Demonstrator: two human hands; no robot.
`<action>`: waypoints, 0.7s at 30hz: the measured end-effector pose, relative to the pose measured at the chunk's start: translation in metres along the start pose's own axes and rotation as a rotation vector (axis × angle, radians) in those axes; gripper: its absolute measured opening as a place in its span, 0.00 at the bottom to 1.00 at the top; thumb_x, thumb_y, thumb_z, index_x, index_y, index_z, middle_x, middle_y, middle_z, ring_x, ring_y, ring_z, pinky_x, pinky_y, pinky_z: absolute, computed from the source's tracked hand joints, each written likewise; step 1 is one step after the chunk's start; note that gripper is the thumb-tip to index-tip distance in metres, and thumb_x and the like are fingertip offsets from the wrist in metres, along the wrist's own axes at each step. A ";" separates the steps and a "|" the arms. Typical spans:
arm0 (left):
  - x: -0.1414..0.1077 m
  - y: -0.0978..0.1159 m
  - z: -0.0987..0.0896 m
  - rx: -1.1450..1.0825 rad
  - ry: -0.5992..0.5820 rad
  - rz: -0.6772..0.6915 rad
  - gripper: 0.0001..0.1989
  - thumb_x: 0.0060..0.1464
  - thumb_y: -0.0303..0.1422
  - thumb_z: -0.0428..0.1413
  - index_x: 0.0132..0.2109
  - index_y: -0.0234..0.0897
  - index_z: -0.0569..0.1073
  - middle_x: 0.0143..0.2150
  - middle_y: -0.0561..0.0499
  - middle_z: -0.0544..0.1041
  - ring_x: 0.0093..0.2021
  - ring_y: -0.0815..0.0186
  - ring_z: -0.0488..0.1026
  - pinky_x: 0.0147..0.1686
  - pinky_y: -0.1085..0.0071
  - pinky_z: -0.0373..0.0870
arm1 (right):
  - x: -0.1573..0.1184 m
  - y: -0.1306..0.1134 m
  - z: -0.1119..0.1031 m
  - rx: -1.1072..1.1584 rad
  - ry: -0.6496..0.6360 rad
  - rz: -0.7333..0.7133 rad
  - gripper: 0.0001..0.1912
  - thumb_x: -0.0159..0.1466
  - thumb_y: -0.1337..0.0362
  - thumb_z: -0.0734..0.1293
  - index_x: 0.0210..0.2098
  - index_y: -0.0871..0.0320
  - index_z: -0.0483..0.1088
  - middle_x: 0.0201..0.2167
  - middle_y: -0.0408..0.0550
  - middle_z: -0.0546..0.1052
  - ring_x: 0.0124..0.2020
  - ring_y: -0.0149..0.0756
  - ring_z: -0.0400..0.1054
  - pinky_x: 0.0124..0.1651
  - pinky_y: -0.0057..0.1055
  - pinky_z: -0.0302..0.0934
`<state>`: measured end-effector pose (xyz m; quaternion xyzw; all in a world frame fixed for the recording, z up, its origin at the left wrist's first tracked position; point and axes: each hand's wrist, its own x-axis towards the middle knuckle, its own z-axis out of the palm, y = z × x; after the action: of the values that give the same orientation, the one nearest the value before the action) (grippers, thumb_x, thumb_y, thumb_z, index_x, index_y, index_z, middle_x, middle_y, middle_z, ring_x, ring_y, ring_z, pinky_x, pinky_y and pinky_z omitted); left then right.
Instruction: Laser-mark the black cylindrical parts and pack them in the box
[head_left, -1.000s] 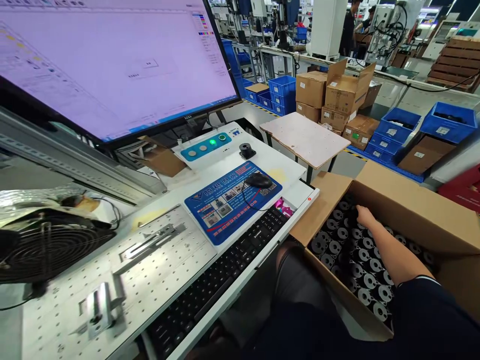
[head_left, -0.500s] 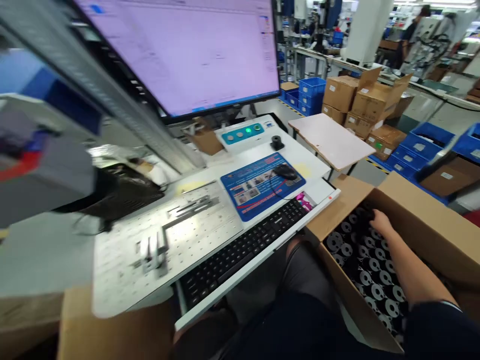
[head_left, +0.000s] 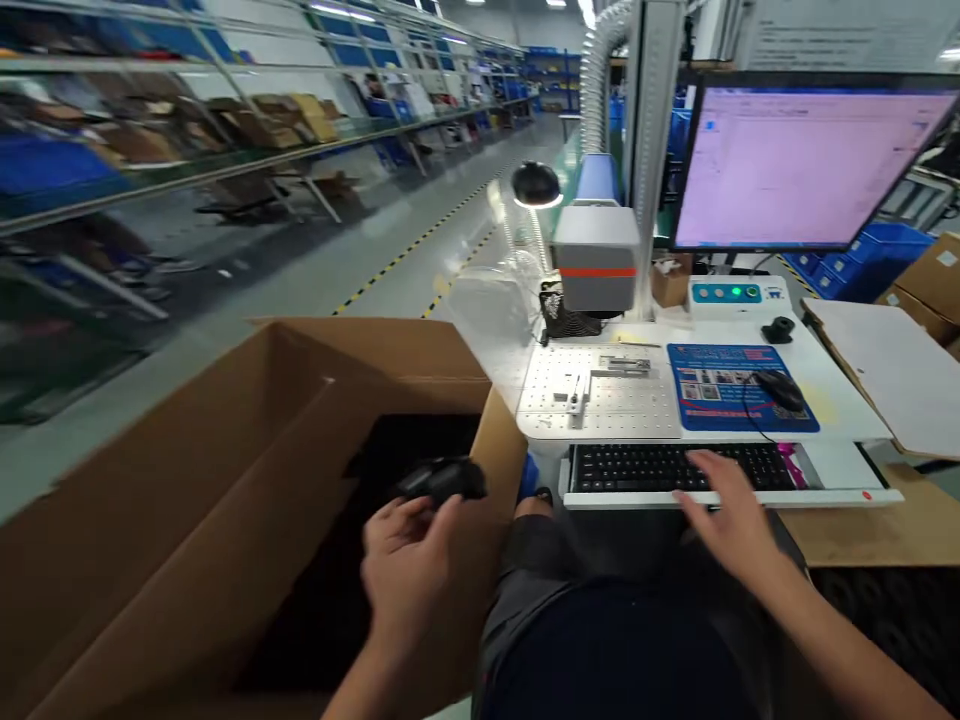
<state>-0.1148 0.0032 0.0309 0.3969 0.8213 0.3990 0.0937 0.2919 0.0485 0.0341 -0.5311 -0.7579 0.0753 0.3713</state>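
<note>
Gripping a black part [head_left: 446,480], the left hand [head_left: 409,560] has thumb and fingers clamped on its near side, right at the mouth of a cardboard box [head_left: 195,560] with dark contents, the part's finer shape lost to blur! Over to the right hand [head_left: 724,510]: nothing in it, thumb and fingers well apart, reaching to the front of the keyboard [head_left: 622,468], and whether it touches the keys I cannot tell! Behind that, on the white desk [head_left: 840,425], a perforated metal plate [head_left: 637,405] lies beside a blue mat [head_left: 705,405] with a black mouse [head_left: 780,390] on it, and a black round-topped piece [head_left: 778,330] sits near the control panel [head_left: 739,293], its green light glowing
</note>
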 end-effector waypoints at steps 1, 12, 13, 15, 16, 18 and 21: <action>-0.008 0.010 0.007 -0.079 0.027 0.060 0.26 0.56 0.53 0.57 0.43 0.32 0.76 0.51 0.41 0.70 0.57 0.50 0.72 0.55 0.62 0.72 | 0.009 -0.028 0.025 0.016 -0.057 -0.077 0.28 0.67 0.53 0.70 0.64 0.50 0.66 0.61 0.58 0.74 0.61 0.56 0.68 0.63 0.56 0.65; -0.047 0.032 0.025 -0.475 -0.218 0.178 0.13 0.54 0.44 0.65 0.38 0.39 0.80 0.56 0.42 0.63 0.46 0.58 0.75 0.42 0.62 0.80 | 0.052 -0.131 0.145 0.122 -0.318 -0.431 0.29 0.59 0.71 0.72 0.60 0.60 0.67 0.58 0.62 0.73 0.58 0.54 0.68 0.61 0.54 0.67; -0.047 0.030 0.025 -0.483 -0.243 0.160 0.13 0.54 0.44 0.65 0.40 0.39 0.80 0.57 0.42 0.63 0.44 0.60 0.76 0.43 0.61 0.80 | 0.052 -0.127 0.149 0.155 -0.316 -0.420 0.29 0.59 0.71 0.72 0.59 0.60 0.67 0.56 0.62 0.73 0.57 0.53 0.69 0.60 0.53 0.68; -0.041 0.021 0.025 -0.507 -0.259 0.142 0.17 0.55 0.46 0.64 0.45 0.39 0.79 0.57 0.43 0.63 0.39 0.64 0.76 0.45 0.59 0.80 | 0.054 -0.115 0.155 0.229 -0.281 -0.375 0.29 0.57 0.69 0.73 0.58 0.59 0.67 0.57 0.61 0.72 0.57 0.52 0.69 0.61 0.51 0.68; -0.036 0.015 0.025 -0.506 -0.241 0.142 0.20 0.56 0.48 0.63 0.48 0.39 0.78 0.57 0.42 0.63 0.38 0.64 0.75 0.45 0.58 0.80 | 0.059 -0.106 0.157 0.259 -0.245 -0.339 0.29 0.57 0.67 0.74 0.57 0.58 0.67 0.56 0.61 0.72 0.58 0.51 0.69 0.61 0.50 0.67; -0.021 -0.006 0.026 -0.452 -0.162 0.136 0.25 0.58 0.52 0.60 0.51 0.37 0.76 0.57 0.41 0.63 0.38 0.62 0.75 0.46 0.56 0.79 | 0.074 -0.082 0.157 0.279 -0.148 -0.229 0.26 0.58 0.62 0.74 0.54 0.57 0.68 0.54 0.59 0.72 0.56 0.50 0.69 0.60 0.49 0.67; 0.006 -0.051 0.029 -0.270 -0.038 0.079 0.32 0.56 0.57 0.55 0.54 0.32 0.72 0.56 0.35 0.64 0.44 0.54 0.74 0.51 0.50 0.77 | 0.106 -0.036 0.151 0.220 -0.012 0.033 0.25 0.59 0.54 0.74 0.52 0.56 0.69 0.49 0.56 0.75 0.51 0.50 0.71 0.56 0.50 0.68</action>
<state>-0.1344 0.0054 -0.0252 0.4203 0.7418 0.5017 0.1461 0.1508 0.1669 -0.0038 -0.4989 -0.7385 0.1675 0.4216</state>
